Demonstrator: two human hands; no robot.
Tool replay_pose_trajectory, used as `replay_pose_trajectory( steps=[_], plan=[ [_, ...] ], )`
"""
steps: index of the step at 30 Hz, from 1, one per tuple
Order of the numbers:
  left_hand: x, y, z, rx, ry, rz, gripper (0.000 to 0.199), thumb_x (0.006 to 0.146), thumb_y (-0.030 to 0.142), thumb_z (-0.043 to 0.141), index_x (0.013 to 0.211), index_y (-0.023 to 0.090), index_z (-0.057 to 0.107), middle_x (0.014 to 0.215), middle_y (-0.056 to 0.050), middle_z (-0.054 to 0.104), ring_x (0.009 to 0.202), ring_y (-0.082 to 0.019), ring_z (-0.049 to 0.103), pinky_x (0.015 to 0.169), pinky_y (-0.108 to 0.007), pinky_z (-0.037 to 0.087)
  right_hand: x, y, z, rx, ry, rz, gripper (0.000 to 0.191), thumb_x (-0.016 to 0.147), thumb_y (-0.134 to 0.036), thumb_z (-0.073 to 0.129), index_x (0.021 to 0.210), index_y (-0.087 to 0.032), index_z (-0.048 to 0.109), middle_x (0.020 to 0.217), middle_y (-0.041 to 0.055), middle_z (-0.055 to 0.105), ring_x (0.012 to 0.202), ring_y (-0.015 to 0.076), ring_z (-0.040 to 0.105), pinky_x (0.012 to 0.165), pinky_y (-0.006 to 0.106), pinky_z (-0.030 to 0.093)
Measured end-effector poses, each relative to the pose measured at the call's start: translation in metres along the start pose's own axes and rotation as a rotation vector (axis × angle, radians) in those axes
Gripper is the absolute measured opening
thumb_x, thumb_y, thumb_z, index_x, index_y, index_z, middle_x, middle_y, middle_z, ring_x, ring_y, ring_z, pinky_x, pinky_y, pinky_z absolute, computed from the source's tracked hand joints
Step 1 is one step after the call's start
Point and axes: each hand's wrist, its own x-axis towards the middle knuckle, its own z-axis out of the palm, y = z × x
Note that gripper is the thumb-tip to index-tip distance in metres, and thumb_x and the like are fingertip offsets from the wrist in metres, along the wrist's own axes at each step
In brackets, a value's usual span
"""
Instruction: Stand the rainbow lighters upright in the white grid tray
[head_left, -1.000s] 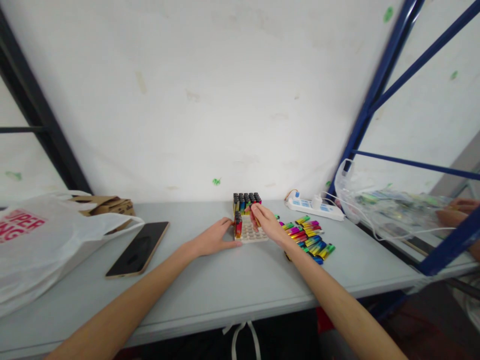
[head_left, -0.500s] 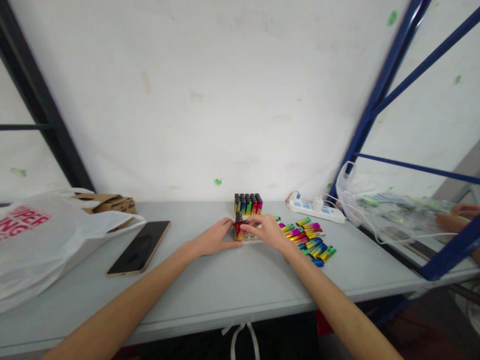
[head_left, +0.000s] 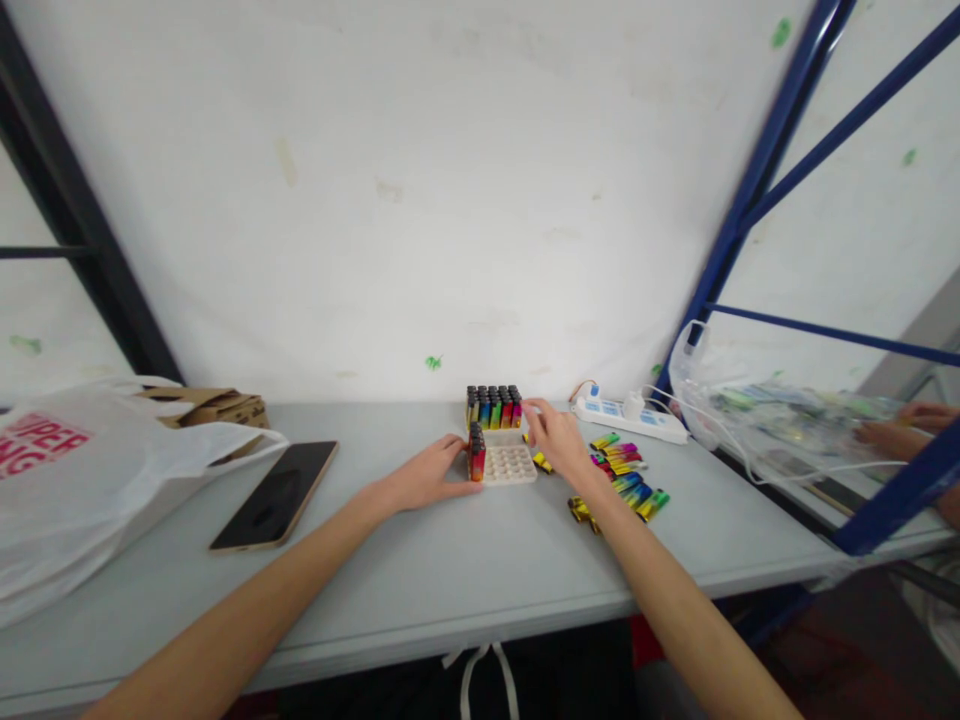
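A white tray (head_left: 511, 464) with rows of round holes lies on the table. Along its left side stands a row of upright lighters (head_left: 477, 456), red-orange with black tops. My left hand (head_left: 429, 472) is closed around the tray's left end, its fingers against that row and its thumb at the front corner. My right hand (head_left: 556, 440) is just right of the tray, fingers apart, with no lighter visible in it. Its fingertips are close to a packed block of upright multicoloured lighters (head_left: 494, 408) behind the tray. Loose shiny lighters (head_left: 634, 490) lie right of the tray, partly hidden by my right hand and forearm.
A white power strip (head_left: 634, 416) with plugs and cables stands at the back right. To the left are a phone (head_left: 276, 497), a white plastic bag (head_left: 112, 480) and folded cardboard (head_left: 225, 406). Beyond the blue frame (head_left: 720, 260), another person's hand (head_left: 896, 438) is near clear plastic bags.
My right hand has moved right and back from the tray, uncovering its holes. The lighter that was tilted between my hands is no longer seen tilted. My left hand has stayed in place.
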Motion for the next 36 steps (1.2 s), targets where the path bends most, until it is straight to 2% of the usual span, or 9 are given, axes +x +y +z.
replay_pose_trajectory(
  steps=[6,9,12,15,18,25,29,32,36],
  plan=[
    [0.000,0.003,-0.002,0.026,-0.030,-0.023,0.063,0.084,0.065,0.066,0.124,0.015,0.062,0.125,-0.014,0.062,0.115,-0.032,0.061,0.105,-0.042,0.049,0.010,0.040,-0.018,-0.231,0.027,0.168,0.055,0.108,-0.039,0.035,0.080,-0.015,0.076,0.080,0.0121,0.078,0.077,0.0231,0.074,0.082,0.029,0.049],
    [0.000,0.004,-0.002,0.018,-0.024,-0.026,0.062,0.083,0.064,0.067,0.122,0.016,0.063,0.125,-0.014,0.062,0.115,-0.033,0.062,0.105,-0.043,0.049,0.011,0.059,-0.014,-0.287,-0.036,0.059,0.042,0.104,-0.034,0.046,0.090,-0.013,0.080,0.110,0.0178,0.076,0.105,0.0268,0.071,0.098,0.033,0.048],
    [0.000,0.003,-0.002,0.007,-0.010,-0.025,0.060,0.082,0.063,0.069,0.121,0.016,0.064,0.123,-0.014,0.063,0.112,-0.033,0.062,0.103,-0.044,0.050,0.011,0.074,-0.007,-0.324,-0.160,-0.062,0.029,0.095,-0.026,0.062,0.115,-0.011,0.076,0.130,0.0195,0.068,0.122,0.0296,0.063,0.108,0.038,0.043],
    [0.001,0.002,-0.001,-0.007,0.005,-0.021,0.060,0.081,0.063,0.070,0.119,0.016,0.065,0.122,-0.014,0.064,0.111,-0.034,0.063,0.102,-0.044,0.051,0.012,0.083,-0.001,-0.294,-0.333,-0.076,0.028,0.095,-0.024,0.062,0.117,-0.013,0.075,0.121,0.0167,0.073,0.110,0.0273,0.068,0.101,0.036,0.047],
    [0.001,0.002,-0.001,-0.011,0.005,-0.017,0.062,0.081,0.063,0.070,0.121,0.015,0.065,0.123,-0.015,0.064,0.113,-0.034,0.063,0.104,-0.043,0.050,0.012,0.087,0.000,-0.277,-0.380,-0.041,0.020,0.095,-0.024,0.061,0.103,-0.014,0.077,0.109,0.0141,0.076,0.099,0.0249,0.069,0.093,0.033,0.048],
    [0.001,0.000,-0.008,-0.033,-0.038,-0.023,0.063,0.080,0.057,0.073,0.126,0.014,0.064,0.133,-0.016,0.062,0.121,-0.035,0.061,0.108,-0.044,0.048,0.009,0.074,-0.007,-0.159,-0.215,-0.002,0.019,0.099,-0.029,0.054,0.111,-0.018,0.064,0.083,0.0051,0.072,0.074,0.0195,0.064,0.070,0.028,0.043],
    [-0.002,-0.001,-0.016,-0.061,-0.071,-0.008,0.062,0.079,0.054,0.075,0.128,0.017,0.065,0.137,-0.014,0.061,0.126,-0.034,0.059,0.111,-0.043,0.046,0.010,0.055,-0.009,0.031,-0.029,0.006,0.025,0.100,-0.039,0.050,0.107,-0.019,0.064,0.068,-0.0004,0.063,0.061,0.0176,0.057,0.064,0.027,0.039],
    [-0.005,0.000,-0.020,-0.062,-0.084,-0.007,0.062,0.078,0.052,0.076,0.128,0.018,0.066,0.138,-0.013,0.061,0.127,-0.034,0.058,0.113,-0.044,0.044,0.012,0.042,-0.004,0.221,0.052,0.082,0.031,0.093,-0.050,0.060,0.092,-0.020,0.065,0.061,-0.0033,0.055,0.058,0.0165,0.053,0.059,0.027,0.037],
    [-0.006,0.001,-0.017,-0.067,-0.059,-0.024,0.066,0.073,0.052,0.080,0.127,0.016,0.066,0.137,-0.014,0.062,0.126,-0.035,0.058,0.112,-0.044,0.045,0.011,0.026,0.007,0.455,0.040,0.109,0.048,0.091,-0.062,0.059,0.066,-0.022,0.046,0.059,-0.0032,0.050,0.060,0.0151,0.049,0.058,0.027,0.038]
  ],
)
